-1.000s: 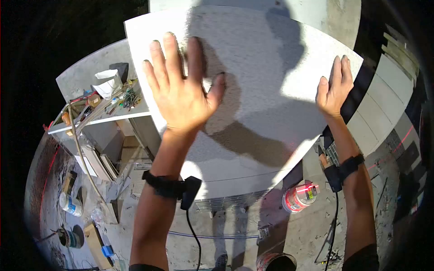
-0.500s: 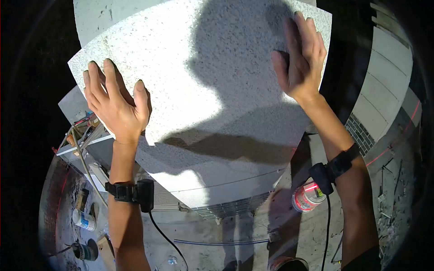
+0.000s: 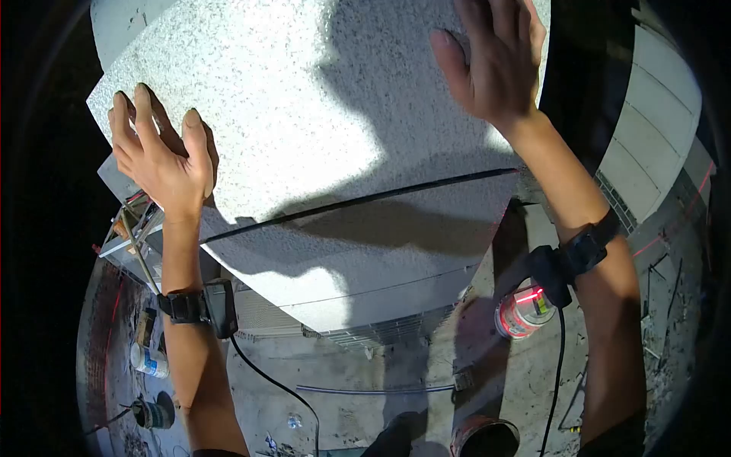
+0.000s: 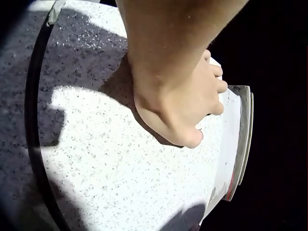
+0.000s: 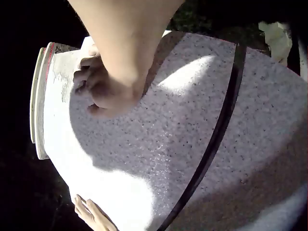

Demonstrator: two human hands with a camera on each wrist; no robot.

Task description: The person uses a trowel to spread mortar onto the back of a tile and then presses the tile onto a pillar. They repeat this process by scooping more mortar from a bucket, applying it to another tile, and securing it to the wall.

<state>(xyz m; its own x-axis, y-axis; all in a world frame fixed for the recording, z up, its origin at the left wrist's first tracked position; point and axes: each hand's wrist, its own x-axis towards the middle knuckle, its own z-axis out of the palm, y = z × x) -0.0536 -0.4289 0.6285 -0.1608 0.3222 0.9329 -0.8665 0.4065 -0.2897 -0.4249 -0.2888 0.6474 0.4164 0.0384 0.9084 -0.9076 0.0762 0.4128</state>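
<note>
Both hands lie palm down on a white, dark-speckled slab [image 3: 259, 99], fingers spread. My left hand [image 3: 164, 160] rests near the slab's left corner; in the left wrist view that hand [image 4: 178, 113] has its fingertips by the far edge. Toward the right edge, my right hand [image 3: 499, 68] presses on the shaded part, its fingertips running out of the top of the head view. A narrow dark gap [image 3: 358, 202] parts this slab from a second speckled slab [image 3: 308, 301] nearer the body. The right wrist view shows the same gap [image 5: 211, 149].
On the floor below stand a bucket with a red label [image 3: 518, 318], a bucket at the bottom edge [image 3: 457, 440] and a white tub [image 3: 150, 359]. Pale panels [image 3: 647, 129] lie at the right. A cable [image 3: 282, 385] hangs from the left wrist camera.
Both hands have shifted on the slab: the left toward its left corner, the right away from the body along the right side. A dark gap has opened across the speckled surface.
</note>
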